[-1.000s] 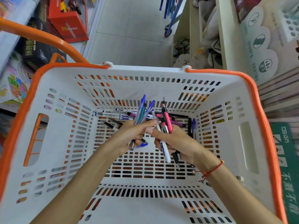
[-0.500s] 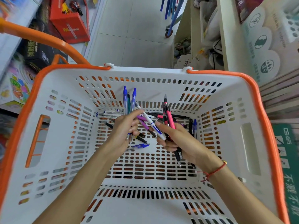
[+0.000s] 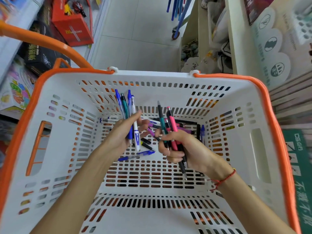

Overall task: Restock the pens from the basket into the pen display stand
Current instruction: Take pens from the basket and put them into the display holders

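Since a moment ago my left hand (image 3: 120,134) gained the white-and-blue pen (image 3: 135,132), my right hand (image 3: 179,147) grips pink and teal pens (image 3: 168,125), more litter the white slotted plastic basket (image 3: 168,76), none stocked.

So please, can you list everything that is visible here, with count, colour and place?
shopping basket: one, white with orange rim, fills the view
basket handle: one, orange, upper left
pens in left hand: about five, blue, teal, white
pens in right hand: several, pink, teal, black
loose pens: many, mixed colours, basket floor
red box: one, floor at left
black box: one, left
left hand: grips pens
right hand: grips pens
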Demonstrator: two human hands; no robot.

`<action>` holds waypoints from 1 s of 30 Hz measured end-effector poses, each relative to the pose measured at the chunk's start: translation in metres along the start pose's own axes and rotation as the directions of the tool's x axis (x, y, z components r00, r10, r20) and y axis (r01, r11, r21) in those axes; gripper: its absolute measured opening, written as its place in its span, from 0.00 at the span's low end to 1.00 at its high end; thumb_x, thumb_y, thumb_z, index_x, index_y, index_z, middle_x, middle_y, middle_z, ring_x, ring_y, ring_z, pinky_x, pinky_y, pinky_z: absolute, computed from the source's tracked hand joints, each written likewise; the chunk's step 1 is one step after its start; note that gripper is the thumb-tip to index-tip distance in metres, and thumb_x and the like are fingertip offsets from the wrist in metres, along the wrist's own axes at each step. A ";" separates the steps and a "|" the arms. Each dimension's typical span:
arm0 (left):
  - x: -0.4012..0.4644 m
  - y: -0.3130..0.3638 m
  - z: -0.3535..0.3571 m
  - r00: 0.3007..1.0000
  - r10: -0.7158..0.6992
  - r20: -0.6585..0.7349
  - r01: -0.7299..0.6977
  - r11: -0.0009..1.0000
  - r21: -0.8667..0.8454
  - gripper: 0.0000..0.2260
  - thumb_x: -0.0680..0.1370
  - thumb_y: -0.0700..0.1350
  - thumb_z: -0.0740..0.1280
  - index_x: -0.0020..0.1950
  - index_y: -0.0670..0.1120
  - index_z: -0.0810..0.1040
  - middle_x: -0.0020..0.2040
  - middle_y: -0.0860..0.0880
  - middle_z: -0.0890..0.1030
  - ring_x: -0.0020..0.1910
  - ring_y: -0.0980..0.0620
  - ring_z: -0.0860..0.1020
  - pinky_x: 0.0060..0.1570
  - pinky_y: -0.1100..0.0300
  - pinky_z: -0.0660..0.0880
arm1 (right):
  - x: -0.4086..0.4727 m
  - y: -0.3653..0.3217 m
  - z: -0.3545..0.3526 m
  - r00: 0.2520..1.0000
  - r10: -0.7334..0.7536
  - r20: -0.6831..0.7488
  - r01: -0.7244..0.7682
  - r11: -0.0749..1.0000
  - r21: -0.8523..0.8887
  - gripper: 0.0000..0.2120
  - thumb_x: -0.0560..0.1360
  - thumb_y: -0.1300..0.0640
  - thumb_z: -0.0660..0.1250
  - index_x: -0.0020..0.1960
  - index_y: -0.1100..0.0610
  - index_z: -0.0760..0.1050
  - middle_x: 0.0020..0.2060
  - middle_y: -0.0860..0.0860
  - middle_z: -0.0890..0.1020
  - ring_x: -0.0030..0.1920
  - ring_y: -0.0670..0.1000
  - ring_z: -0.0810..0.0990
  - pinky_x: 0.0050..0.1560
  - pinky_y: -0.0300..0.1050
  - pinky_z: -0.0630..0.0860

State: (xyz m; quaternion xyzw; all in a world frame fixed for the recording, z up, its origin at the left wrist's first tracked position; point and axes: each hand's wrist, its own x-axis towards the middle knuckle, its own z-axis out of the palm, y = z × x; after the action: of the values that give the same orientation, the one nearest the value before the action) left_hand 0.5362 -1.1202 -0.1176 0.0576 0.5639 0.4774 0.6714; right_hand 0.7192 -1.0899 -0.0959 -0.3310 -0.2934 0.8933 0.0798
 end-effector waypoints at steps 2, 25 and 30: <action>-0.001 -0.003 0.001 0.999 -0.018 0.042 0.020 0.998 -0.056 0.09 0.77 0.52 0.66 0.45 0.46 0.77 0.29 0.53 0.73 0.24 0.60 0.70 0.29 0.67 0.75 | 0.000 0.002 0.001 0.994 0.046 0.104 -0.044 0.999 -0.016 0.08 0.79 0.59 0.58 0.56 0.58 0.72 0.29 0.50 0.74 0.21 0.43 0.57 0.22 0.36 0.54; -0.018 0.014 -0.009 0.835 -0.479 0.272 0.245 0.765 0.595 0.13 0.75 0.49 0.66 0.57 0.46 0.81 0.51 0.42 0.85 0.43 0.51 0.85 0.46 0.57 0.82 | -0.009 -0.019 -0.014 0.939 0.076 -0.336 -0.266 0.777 -0.570 0.10 0.68 0.50 0.73 0.38 0.56 0.78 0.25 0.47 0.75 0.23 0.44 0.65 0.23 0.33 0.63; -0.022 0.014 -0.002 0.821 -0.490 0.292 0.258 0.775 0.577 0.18 0.73 0.53 0.67 0.54 0.41 0.82 0.45 0.41 0.85 0.34 0.53 0.82 0.41 0.60 0.81 | -0.002 -0.008 -0.012 0.917 -0.089 -0.390 -0.092 0.901 -0.424 0.07 0.71 0.55 0.74 0.42 0.59 0.80 0.23 0.46 0.73 0.22 0.43 0.64 0.24 0.34 0.62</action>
State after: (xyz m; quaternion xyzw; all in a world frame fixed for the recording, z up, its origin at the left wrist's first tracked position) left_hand 0.5286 -1.1292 -0.0946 0.2208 0.5090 0.1377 0.8205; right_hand 0.7278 -1.0787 -0.0972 -0.5158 -0.4618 0.7189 0.0616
